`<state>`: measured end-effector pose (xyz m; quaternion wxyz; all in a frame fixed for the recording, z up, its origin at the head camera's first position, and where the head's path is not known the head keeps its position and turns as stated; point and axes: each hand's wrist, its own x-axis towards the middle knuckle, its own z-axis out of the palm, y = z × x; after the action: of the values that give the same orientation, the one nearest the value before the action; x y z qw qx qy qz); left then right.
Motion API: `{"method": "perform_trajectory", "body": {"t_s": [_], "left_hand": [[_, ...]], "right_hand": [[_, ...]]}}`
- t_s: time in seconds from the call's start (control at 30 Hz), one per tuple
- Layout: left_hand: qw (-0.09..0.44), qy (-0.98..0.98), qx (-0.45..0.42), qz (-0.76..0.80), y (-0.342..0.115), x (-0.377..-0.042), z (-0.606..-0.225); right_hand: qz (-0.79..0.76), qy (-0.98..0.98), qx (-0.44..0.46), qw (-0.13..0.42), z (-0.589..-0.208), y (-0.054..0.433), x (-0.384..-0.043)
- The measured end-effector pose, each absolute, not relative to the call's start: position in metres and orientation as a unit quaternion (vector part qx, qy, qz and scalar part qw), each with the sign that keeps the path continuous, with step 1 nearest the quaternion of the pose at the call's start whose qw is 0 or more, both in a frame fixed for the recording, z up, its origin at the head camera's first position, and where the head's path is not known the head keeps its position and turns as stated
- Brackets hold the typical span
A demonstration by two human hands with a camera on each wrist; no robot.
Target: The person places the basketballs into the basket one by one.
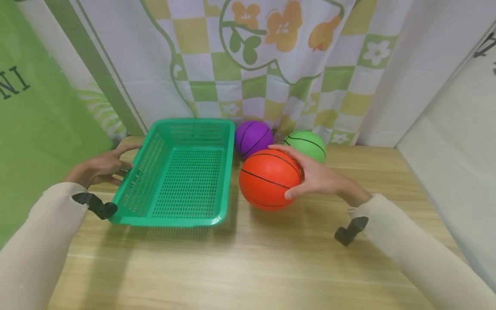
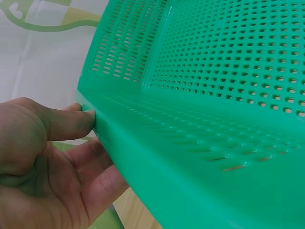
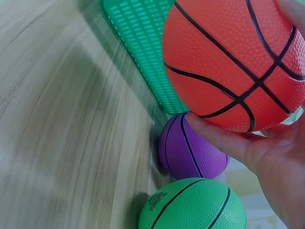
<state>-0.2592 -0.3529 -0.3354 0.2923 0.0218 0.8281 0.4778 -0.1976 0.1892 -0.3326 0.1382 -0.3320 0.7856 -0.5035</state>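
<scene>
My right hand (image 1: pixel 315 174) grips an orange-red toy basketball (image 1: pixel 267 183) with black lines, thumb on the near side and fingers round the far side. In the right wrist view the ball (image 3: pixel 233 62) is held up off the wooden table. Left of it lies a green plastic basket (image 1: pixel 224 202) with slotted walls and a perforated bottom, nothing inside. My left hand (image 1: pixel 104 167) holds the basket's left rim; the left wrist view has the thumb (image 2: pixel 71 125) at the rim and the other fingers against the outer wall.
A purple toy basketball (image 1: pixel 253 138) sits against the basket's right side near the back. Beside it, farther right, is a light green one (image 1: pixel 308 145), partly behind my right hand. A patterned curtain (image 1: pixel 263 73) hangs behind the wooden table (image 1: pixel 271 267), with cloth panels on both sides.
</scene>
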Motion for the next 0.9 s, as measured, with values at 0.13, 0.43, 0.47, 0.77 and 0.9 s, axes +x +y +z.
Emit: {"method": "perform_trajectory", "body": {"t_s": [0.13,0.43,0.47,0.77,0.9], "left_hand": [[0.292,0.831,0.019,0.474,-0.351,-0.260,-0.334],[0.291,0.832,0.021,0.472,-0.349,-0.259,-0.332],[0.291,0.832,0.021,0.471,-0.349,-0.259,-0.331],[0.292,0.831,0.016,0.473,-0.350,-0.260,-0.332],[0.292,0.832,0.019,0.472,-0.351,-0.260,-0.333]], "right_hand": [[-0.499,0.789,-0.330,0.138,-0.332,0.185,-0.199],[-0.487,0.787,-0.355,0.131,-0.328,0.175,-0.202],[-0.485,0.789,-0.355,0.129,-0.328,0.174,-0.202],[-0.487,0.783,-0.360,0.140,-0.327,0.167,-0.206],[-0.493,0.775,-0.367,0.147,-0.325,0.162,-0.207]]}}
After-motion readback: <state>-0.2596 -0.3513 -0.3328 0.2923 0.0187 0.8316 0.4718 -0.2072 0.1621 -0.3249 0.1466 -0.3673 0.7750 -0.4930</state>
